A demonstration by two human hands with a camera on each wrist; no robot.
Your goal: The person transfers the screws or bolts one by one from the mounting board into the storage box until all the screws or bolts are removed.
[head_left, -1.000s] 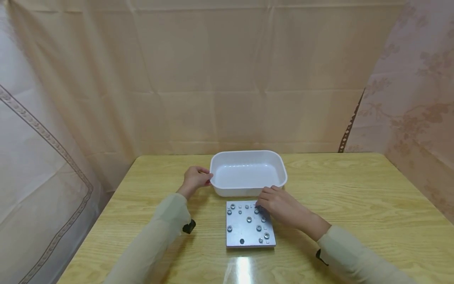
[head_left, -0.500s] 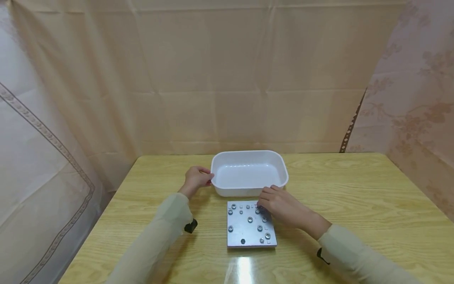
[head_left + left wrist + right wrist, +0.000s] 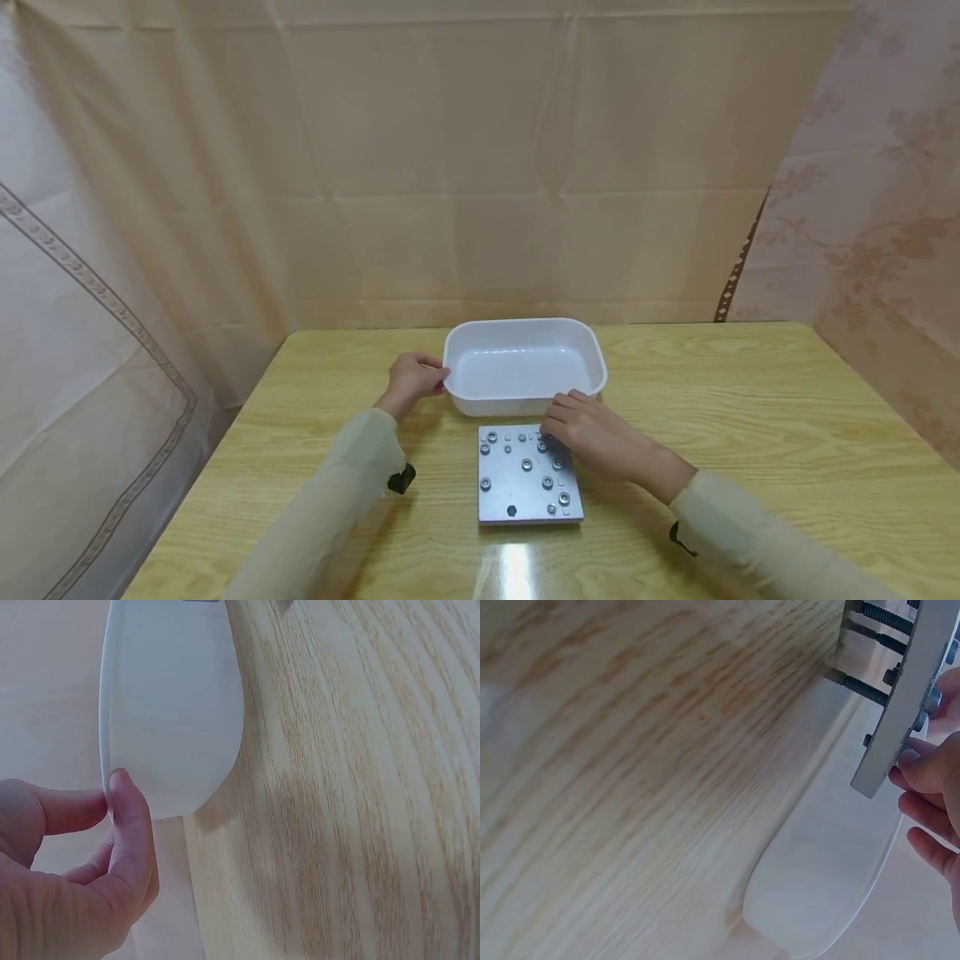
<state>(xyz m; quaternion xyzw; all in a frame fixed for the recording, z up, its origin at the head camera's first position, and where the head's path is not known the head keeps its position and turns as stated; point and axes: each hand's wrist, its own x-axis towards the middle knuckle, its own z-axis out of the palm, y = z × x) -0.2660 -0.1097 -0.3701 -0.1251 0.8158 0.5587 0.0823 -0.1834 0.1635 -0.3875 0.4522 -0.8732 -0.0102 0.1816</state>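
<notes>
Left hand (image 3: 412, 379): pinching white oblong plastic tub (image 3: 510, 407) near table's (image 3: 720, 400) far edge
Right hand (image 3: 592, 433): fingers at square silver metal plate (image 3: 506, 493), grip unclear

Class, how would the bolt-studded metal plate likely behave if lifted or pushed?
The metal plate is probably stiff, since its edge looks thick and straight. It is likely heavy for its size, being metallic and full of bolts. Pushed, it might scrape or catch, because threaded shafts jut from its underside.
</notes>
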